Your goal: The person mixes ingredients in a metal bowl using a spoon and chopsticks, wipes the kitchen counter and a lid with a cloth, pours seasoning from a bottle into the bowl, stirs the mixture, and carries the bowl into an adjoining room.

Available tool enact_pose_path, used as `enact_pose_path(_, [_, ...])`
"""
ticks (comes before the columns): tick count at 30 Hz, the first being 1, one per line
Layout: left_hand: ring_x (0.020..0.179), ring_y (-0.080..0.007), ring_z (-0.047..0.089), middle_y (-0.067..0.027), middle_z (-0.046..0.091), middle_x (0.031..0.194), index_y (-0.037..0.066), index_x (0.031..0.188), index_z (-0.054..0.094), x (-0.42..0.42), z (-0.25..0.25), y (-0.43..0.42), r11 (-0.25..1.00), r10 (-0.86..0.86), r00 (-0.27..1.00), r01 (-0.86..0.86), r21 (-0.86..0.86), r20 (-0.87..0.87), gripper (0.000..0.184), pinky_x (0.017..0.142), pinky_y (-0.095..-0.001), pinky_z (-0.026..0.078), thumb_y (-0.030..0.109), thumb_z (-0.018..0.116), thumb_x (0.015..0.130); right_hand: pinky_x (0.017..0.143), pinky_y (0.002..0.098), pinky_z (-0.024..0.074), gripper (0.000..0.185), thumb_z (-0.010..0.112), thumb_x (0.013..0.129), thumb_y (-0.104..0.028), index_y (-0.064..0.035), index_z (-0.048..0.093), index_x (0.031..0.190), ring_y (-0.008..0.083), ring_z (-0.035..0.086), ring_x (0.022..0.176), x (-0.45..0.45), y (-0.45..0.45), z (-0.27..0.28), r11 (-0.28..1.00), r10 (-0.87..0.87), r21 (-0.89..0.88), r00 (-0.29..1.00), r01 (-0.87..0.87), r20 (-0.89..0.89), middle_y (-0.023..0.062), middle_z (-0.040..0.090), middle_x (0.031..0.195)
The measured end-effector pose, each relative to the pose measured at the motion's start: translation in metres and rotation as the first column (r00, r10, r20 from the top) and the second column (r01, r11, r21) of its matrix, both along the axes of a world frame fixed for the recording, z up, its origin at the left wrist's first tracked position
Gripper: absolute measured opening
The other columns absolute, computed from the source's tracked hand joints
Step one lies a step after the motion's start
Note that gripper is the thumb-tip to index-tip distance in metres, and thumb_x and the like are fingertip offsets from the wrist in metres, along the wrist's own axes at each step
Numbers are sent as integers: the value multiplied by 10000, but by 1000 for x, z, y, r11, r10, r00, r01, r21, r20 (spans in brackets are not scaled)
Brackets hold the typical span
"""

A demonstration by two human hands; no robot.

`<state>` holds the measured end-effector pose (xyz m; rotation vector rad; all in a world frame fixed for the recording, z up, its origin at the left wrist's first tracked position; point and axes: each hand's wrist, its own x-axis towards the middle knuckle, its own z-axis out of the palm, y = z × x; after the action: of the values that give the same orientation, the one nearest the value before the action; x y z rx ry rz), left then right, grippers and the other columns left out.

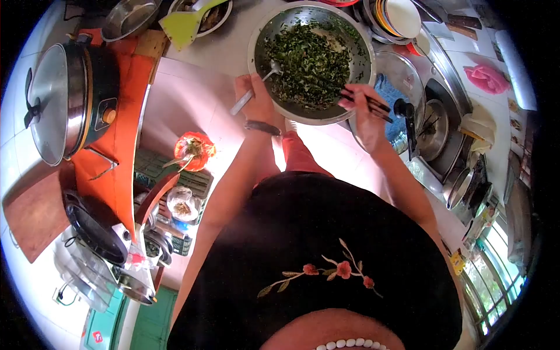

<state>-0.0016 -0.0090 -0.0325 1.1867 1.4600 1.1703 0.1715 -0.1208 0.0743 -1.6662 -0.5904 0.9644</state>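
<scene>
A wide steel bowl [315, 119] sits at the top centre, holding a heap of chopped leafy greens [309, 61]. At the bowl's near left rim, my left hand [255, 98] is closed around the handle of a metal spoon [273, 69]. The spoon's head rests over the inside of the bowl, beside the greens. On the opposite side, my right hand [368, 119] grips dark chopsticks [373, 103] at the near right rim. Their tips point toward the greens; whether they touch the food I cannot tell.
A glass lid [417, 81] with a black knob lies right of the bowl, near stacked dishes [402, 17] and a metal pan [434, 128]. An electric pot [64, 105] stands on an orange surface [111, 181] at left. A green spatula [184, 29] lies across another bowl.
</scene>
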Motion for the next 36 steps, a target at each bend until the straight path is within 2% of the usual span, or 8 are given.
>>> enact_pose_path(2, [688, -118, 449, -35, 500, 757, 17, 902, 489, 0, 5, 8, 997, -16, 1000, 17, 74, -18, 249, 634, -281, 407, 257, 553, 918, 657, 258, 495, 270, 468, 969, -189, 40, 605, 1006, 159, 609, 725, 21, -29, -5, 976, 219, -61, 911, -211, 349, 142, 636, 932])
enact_pose_path(5, [684, -127, 474, -47, 523, 758, 7, 949, 502, -1, 26, 22, 989, -90, 994, 97, 113, -68, 275, 626, -281, 418, 271, 566, 910, 709, 257, 515, 132, 554, 885, -31, 22, 602, 996, 187, 614, 785, 10, -46, -2, 836, 396, 326, 896, -442, 200, 145, 622, 958])
enact_pose_path(10, [666, -144, 488, -58, 545, 769, 31, 1062, 517, -1, 47, 42, 968, -206, 937, 238, 80, -283, 312, 614, -298, 428, 308, 543, 920, 790, 286, 509, 131, 595, 824, 23, -1, 615, 951, 238, 620, 932, -7, 7, -15, 720, 451, 137, 608, -681, 653, 127, 631, 1039])
enact_pose_path(12, [692, -152, 497, -57, 555, 792, 39, 1084, 519, -2, 41, 50, 967, -246, 928, 255, -4, -280, 284, 637, -307, 434, 284, 499, 942, 800, 285, 521, 151, 569, 889, -85, -55, 643, 1017, 221, 623, 914, 21, 21, -44, 744, 417, 345, 800, -573, 431, 113, 624, 1034])
enact_pose_path(17, [729, -136, 500, -67, 563, 830, 11, 1055, 539, 5, 29, 46, 982, -143, 983, 156, 105, -116, 259, 670, -285, 436, 239, 465, 958, 738, 276, 526, 211, 517, 952, -171, -7, 623, 1034, 149, 624, 796, 74, -20, -25, 987, -17, 157, 978, -16, 209, 106, 639, 959])
enact_pose_path(24, [742, -147, 517, -75, 577, 837, -4, 1020, 554, 8, 23, 44, 985, -102, 989, 115, 128, -109, 264, 687, -296, 441, 240, 476, 954, 697, 251, 546, 192, 553, 926, -158, 6, 651, 943, 147, 625, 820, -3, -20, -31, 987, 134, 83, 990, -137, 43, 83, 632, 953])
enact_pose_path(31, [732, -155, 529, -82, 583, 829, -2, 1016, 560, 8, 24, 39, 985, -36, 989, 59, 160, -140, 236, 684, -296, 443, 211, 493, 939, 659, 270, 511, 298, 458, 977, -262, -6, 603, 1030, 146, 632, 725, 103, 12, -24, 995, 3, 90, 881, -52, 473, 82, 651, 901])
enact_pose_path(36, [722, -145, 521, -78, 585, 823, 1, 1013, 567, 9, 25, 36, 989, -39, 998, 44, 144, -41, 227, 668, -290, 442, 201, 487, 940, 720, 285, 555, 183, 567, 923, -152, 15, 634, 955, 151, 624, 830, 6, -32, -20, 998, 55, 20, 998, -55, 3, 86, 622, 964])
